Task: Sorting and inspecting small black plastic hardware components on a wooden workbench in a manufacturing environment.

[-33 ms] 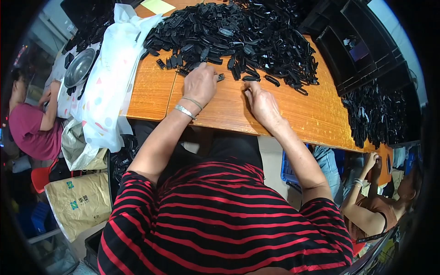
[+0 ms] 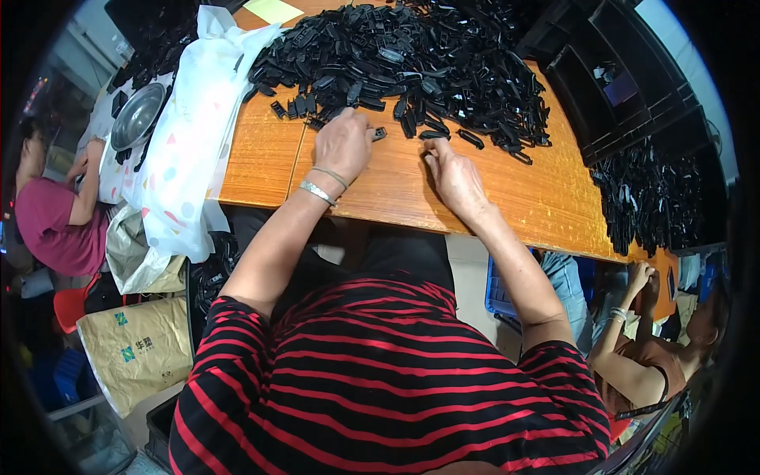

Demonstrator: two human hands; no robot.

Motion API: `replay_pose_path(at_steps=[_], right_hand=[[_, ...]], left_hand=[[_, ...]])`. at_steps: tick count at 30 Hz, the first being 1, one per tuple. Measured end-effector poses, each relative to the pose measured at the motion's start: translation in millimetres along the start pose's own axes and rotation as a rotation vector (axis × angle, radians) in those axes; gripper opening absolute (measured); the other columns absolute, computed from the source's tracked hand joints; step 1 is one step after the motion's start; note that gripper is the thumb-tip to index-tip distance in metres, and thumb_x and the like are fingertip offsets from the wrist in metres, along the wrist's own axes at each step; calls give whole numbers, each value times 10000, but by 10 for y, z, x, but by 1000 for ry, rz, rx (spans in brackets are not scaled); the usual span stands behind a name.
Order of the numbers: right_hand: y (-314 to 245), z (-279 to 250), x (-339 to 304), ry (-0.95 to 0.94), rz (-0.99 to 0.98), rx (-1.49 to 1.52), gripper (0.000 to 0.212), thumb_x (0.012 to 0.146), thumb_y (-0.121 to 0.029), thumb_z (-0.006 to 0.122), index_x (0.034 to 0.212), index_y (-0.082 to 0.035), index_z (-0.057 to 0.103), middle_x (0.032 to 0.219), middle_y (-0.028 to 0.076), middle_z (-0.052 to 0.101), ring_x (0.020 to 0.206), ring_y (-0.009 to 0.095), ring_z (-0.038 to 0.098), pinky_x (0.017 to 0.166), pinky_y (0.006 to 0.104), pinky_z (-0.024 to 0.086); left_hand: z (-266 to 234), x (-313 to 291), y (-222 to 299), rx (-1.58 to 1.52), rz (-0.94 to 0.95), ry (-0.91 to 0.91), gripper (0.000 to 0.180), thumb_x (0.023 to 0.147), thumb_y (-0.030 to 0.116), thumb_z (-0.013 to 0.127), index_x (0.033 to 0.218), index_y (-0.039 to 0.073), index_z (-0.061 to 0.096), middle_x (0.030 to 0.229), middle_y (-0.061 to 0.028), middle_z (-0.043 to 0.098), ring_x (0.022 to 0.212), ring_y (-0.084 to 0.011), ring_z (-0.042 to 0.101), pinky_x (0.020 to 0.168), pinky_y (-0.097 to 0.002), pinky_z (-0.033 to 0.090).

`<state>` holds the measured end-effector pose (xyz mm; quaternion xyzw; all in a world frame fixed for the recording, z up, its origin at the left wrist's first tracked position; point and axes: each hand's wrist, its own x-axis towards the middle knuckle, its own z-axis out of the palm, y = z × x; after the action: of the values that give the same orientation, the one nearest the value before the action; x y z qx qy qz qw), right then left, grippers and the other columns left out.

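Note:
On the wooden table [image 2: 261,170], a wide heap of small black plastic parts [image 2: 396,59] spreads in front of me. My left hand [image 2: 344,145] is closed near the heap's front edge. A small black plastic part [image 2: 380,134] juts out beside its thumb; the curled fingers hide the rest. My right hand [image 2: 457,178] is a little to the right, thumb and forefinger drawn together. Its fingertips are just below a loose elongated black part [image 2: 434,134]; what they pinch, if anything, is hidden. Another elongated black part [image 2: 470,139] lies to the right.
White patterned plastic sheeting [image 2: 186,142] drapes over the table's left side, beside a metal bowl [image 2: 138,117]. A black crate [image 2: 625,79] stands at the right, above more black parts [image 2: 645,194]. One person [image 2: 63,206] sits at far left, another [image 2: 645,356] at lower right.
My left hand has shifted very slightly left, with the small black part still by its thumb. My right hand's fingers have moved slightly. The heap looks the same.

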<state>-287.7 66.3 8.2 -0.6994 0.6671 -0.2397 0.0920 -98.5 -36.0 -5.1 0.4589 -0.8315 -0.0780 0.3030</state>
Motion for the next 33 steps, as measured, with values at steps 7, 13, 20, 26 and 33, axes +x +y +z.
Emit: replay_pose_path(at_steps=[7,13,20,26,33], right_hand=[[125,9,47,167,25,-117,145,874,-112,640,905,27,611,879,203,592,817,391,615,703,449,501],[4,-110,-2,112,9,-83,151,857,-134,674,894,7,635,908,177,585,804,373,618,692,450,499],[-24,-204,-66,29,-39,-49,186,859,-127,681,979,8,639,893,162,602,767,321,633,661,385,509],[-387,-54,-63,298,11,453,186,899,-104,652,1042,8,611,884,68,610,671,98,600,582,242,499],[-529,28,-49,323,-23,564,187,868,-36,681,1039,10,622,834,16,574,639,56,548,573,219,484]], left_hand=[[-123,-28,-15,-20,30,40,158,815,205,690,883,64,714,876,-106,614,826,-301,619,717,-380,508],[-63,-53,-72,0,113,16,212,777,204,731,934,62,713,854,-105,608,830,-308,617,719,-385,504],[-130,-131,18,-795,-199,-127,198,870,133,676,1022,8,670,795,-49,653,655,-129,606,578,-250,482],[-326,-256,266,-1297,-376,-264,252,906,137,657,1115,0,628,792,2,632,645,-29,564,535,-149,431],[-409,-301,320,-1354,-312,-187,247,906,82,645,1129,-21,628,904,-23,656,683,-30,569,617,-169,479]])
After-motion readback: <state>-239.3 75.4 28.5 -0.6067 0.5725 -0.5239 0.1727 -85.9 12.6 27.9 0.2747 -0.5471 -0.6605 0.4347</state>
